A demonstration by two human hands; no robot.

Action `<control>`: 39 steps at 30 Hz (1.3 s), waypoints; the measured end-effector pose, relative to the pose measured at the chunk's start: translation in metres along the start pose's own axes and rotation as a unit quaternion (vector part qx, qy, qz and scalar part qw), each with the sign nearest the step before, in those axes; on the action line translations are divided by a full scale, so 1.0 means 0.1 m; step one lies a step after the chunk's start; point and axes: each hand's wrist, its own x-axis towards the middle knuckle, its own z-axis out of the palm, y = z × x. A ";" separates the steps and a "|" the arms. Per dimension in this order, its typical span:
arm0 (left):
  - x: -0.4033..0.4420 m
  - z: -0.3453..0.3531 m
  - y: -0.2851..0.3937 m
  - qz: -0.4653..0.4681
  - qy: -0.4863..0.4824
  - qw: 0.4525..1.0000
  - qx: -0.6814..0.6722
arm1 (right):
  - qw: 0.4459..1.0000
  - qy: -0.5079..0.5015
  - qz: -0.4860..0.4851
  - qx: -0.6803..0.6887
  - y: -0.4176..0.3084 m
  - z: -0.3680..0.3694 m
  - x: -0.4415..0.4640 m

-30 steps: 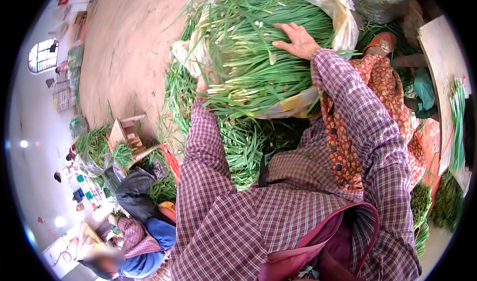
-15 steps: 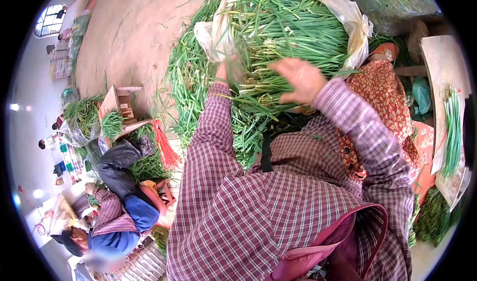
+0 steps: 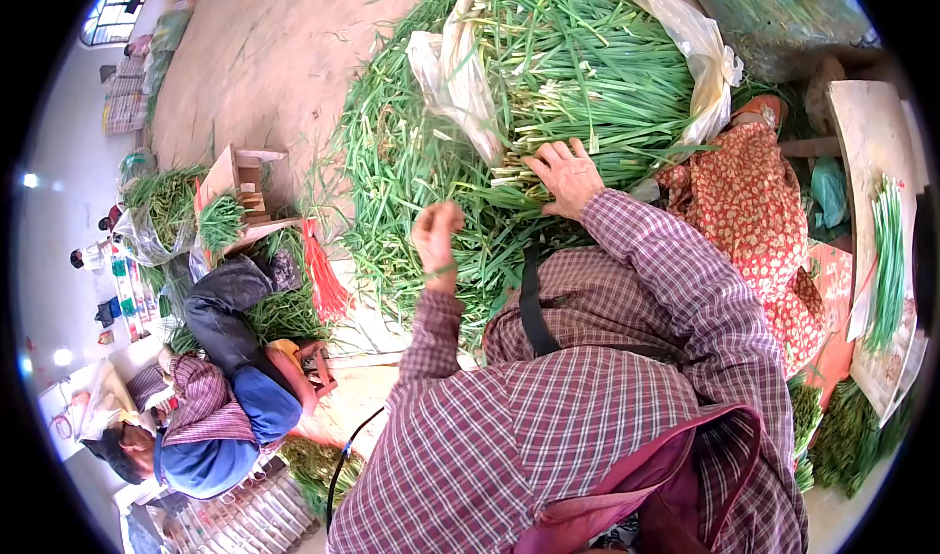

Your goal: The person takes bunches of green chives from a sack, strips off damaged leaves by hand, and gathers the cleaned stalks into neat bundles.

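A big heap of long green stalks (image 3: 597, 65) lies in an opened pale plastic wrap (image 3: 470, 74), with loose greens (image 3: 392, 162) spread to its left and below. My right hand (image 3: 566, 175) rests on the near edge of the heap, fingers spread on the pale stalk ends. Over the loose greens my left hand (image 3: 437, 241) is raised, its fingers curled together; whatever they may hold is too small to make out.
At the left a co-worker (image 3: 211, 427) sits near a wooden box (image 3: 235, 187) and red strips (image 3: 323, 270). On the right, a board (image 3: 867, 143) carries a bundle of thin green stalks (image 3: 886, 260). A patterned cloth (image 3: 749, 231) covers my leg.
My left hand has let go of the plastic wrap and come down toward me. My right hand has moved from the middle of the heap to its near edge.
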 end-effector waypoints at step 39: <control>-0.10 0.85 -0.23 -0.113 -0.121 0.981 -0.101 | 0.967 0.055 0.095 0.229 0.90 -0.51 -0.17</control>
